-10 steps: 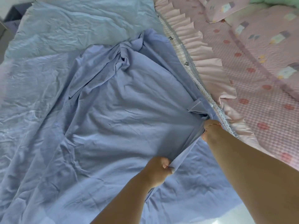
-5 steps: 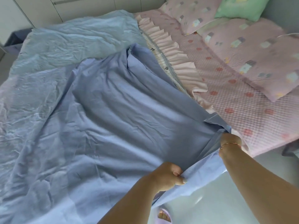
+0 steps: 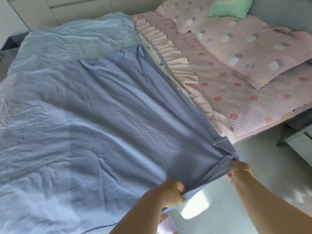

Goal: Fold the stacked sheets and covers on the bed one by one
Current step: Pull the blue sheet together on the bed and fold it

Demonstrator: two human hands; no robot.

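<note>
1. The darker blue sheet (image 3: 118,119) lay spread over most of the bed (image 3: 239,132), its near corner drawn taut off the bed's edge and out over the grey floor (image 3: 263,166)
2. The left hand (image 3: 170,191) was curled into a fist round the sheet's near hem, knuckles up, the cloth pinched between thumb and fingers
3. The right hand (image 3: 239,169) gripped the bunched corner of the same sheet, further out and to the right; its fingers were mostly hidden behind the cloth and the wrist, which wore a thin bracelet (image 3: 240,170)
4. Between the two hands the hem ran as a short, tight band, with a folded flap of the corner standing just above the right hand
5. Under the dark sheet lay a paler blue sheet (image 3: 76,41), wrinkled, showing at the far end and along the left side of the bed
6. To the right of the blue sheets sat a pink cover with a ruffled edge (image 3: 170,53), touching the dark sheet's right border, and beyond it a pink checked quilt with red dots (image 3: 236,98)
7. Two pink patterned pillows (image 3: 253,48) and a green one (image 3: 231,5) lay at the head of the bed (the far right corner)
8. A bright patch of sunlight (image 3: 194,206) lay on the floor just below the left hand, and a lilac slipper (image 3: 167,225) showed at the bottom edge
</note>
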